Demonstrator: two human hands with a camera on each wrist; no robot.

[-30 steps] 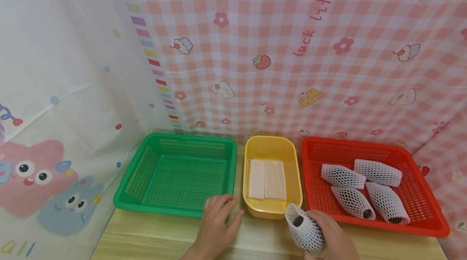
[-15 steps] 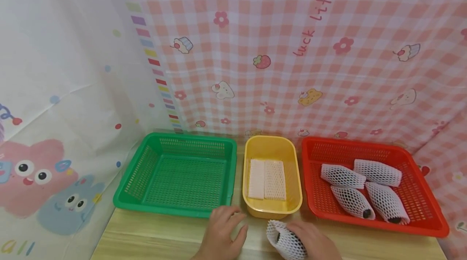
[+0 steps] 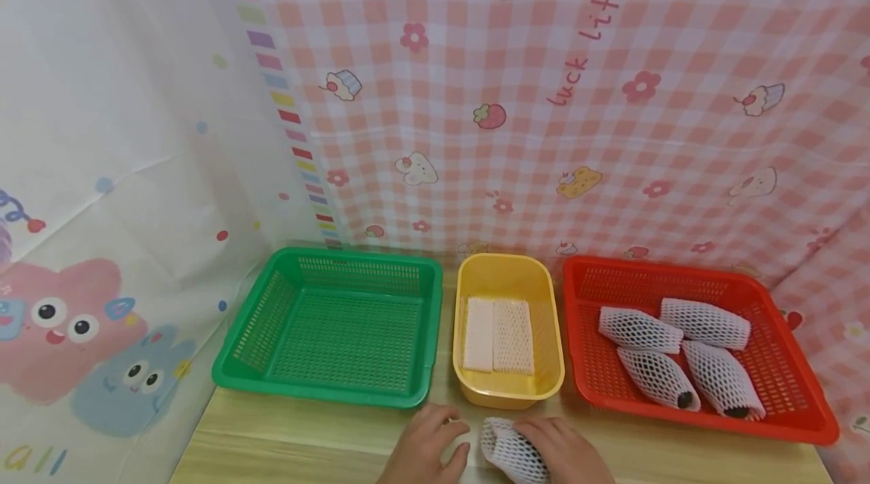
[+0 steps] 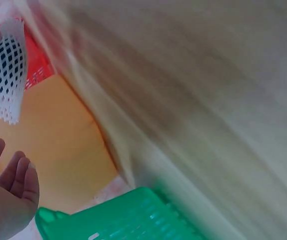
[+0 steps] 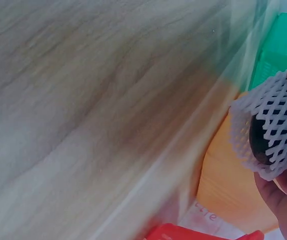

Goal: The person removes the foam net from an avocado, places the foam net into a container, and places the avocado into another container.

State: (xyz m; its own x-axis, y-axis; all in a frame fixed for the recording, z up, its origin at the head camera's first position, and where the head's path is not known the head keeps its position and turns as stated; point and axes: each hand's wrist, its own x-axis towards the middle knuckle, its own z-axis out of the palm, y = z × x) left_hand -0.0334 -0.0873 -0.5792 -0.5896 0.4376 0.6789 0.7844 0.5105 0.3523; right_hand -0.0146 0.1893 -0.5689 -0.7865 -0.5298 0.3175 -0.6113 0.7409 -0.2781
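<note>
At the table's front my right hand [image 3: 569, 454] holds a dark rounded item in a white foam net sleeve [image 3: 511, 455], with fingers over its side. In the right wrist view the sleeve's open end [image 5: 239, 135] shows, with the smooth black tip inside it. My left hand [image 3: 430, 448] is just left of the sleeve, apart from it, thumb and fingers spread in a loose curve. The left wrist view shows this hand [image 4: 11, 197] with nothing in it, below the netted item. The item's kind is hidden by the net.
A green basket [image 3: 326, 389] stands at the left. Beside it a yellow tub [image 3: 506, 272] contains flat foam net sleeves [image 3: 512, 337]. In the red basket [image 3: 591, 386] at the right lie several dark items in foam nets [image 3: 720, 378]. Patterned cloth [image 3: 442, 129] hangs behind.
My right hand has brought the netted item leftward and down from beside the red basket. My left hand has moved right and nearer the front edge, away from the green basket.
</note>
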